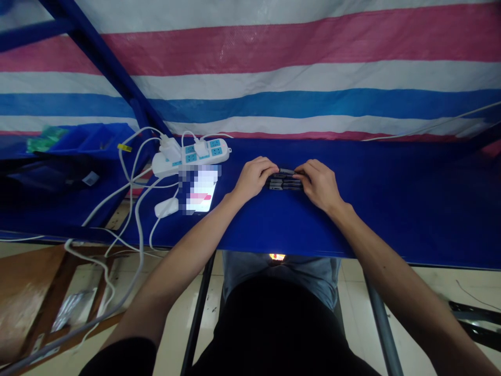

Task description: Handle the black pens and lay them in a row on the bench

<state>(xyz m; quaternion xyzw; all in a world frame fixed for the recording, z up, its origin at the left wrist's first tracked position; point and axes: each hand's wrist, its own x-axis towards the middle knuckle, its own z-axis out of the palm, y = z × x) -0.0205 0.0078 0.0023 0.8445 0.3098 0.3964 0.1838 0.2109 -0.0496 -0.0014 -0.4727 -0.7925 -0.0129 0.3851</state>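
Observation:
Several slim dark grey pieces (285, 184) lie side by side in a row on the blue table; their exact kind is too small to make out. At the far side of the row, one more dark slim piece (287, 171) is pinched at its ends between my two hands. My left hand (256, 176) grips its left end with thumb and fingers closed. On the other end, my right hand (318, 183) closes its thumb and fingertips. Both hands rest low over the table, and the fingertips hide the ends of the piece.
Left of my hands are a lit phone (203, 189), a white power strip (191, 156) with plugs and a white adapter (166, 208). White cables (136, 224) hang over the table's left edge. Blue bins (97, 138) stand far left. A striped sheet (274, 68) rises behind the blue table (410, 203).

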